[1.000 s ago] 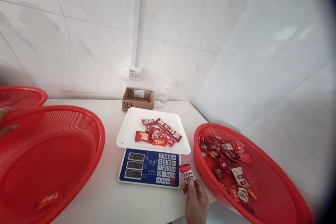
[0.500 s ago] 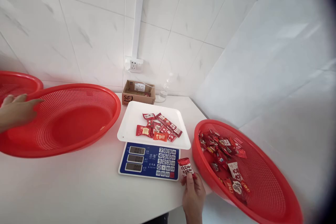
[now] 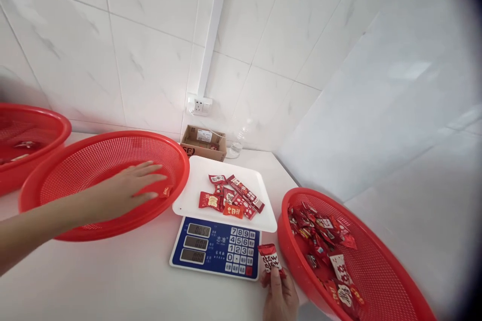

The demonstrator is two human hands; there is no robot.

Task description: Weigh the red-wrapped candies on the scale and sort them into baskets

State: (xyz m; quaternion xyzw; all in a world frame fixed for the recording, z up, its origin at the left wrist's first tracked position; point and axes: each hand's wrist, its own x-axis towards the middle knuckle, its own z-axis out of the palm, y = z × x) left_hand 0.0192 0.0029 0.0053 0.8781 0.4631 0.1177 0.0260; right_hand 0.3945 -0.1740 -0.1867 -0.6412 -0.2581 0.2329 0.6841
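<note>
My left hand (image 3: 131,188), fingers spread and holding nothing, hovers over the middle red basket (image 3: 48,183). A small orange-red candy packet (image 3: 164,192) lies in that basket just past my fingertips. Between thumb and fingers, my right hand (image 3: 279,293) pinches a red candy packet (image 3: 269,257) with white lettering, beside the keypad of the blue weighing scale (image 3: 216,247). On the scale's white tray (image 3: 192,180) rest several red packets, among them a long red packet (image 3: 245,193) and an orange packet (image 3: 233,211).
Several packets lie in the right red basket (image 3: 391,266), at the table's right edge. Another red basket (image 3: 37,115) stands at far left. Behind the scale are a cardboard box (image 3: 203,151) and a clear plastic bottle (image 3: 237,145), near a wall socket (image 3: 199,105).
My left hand has moved right, from the far-left rim to over the middle basket. The right hand still holds its packet near the scale. The view has shifted slightly.
</note>
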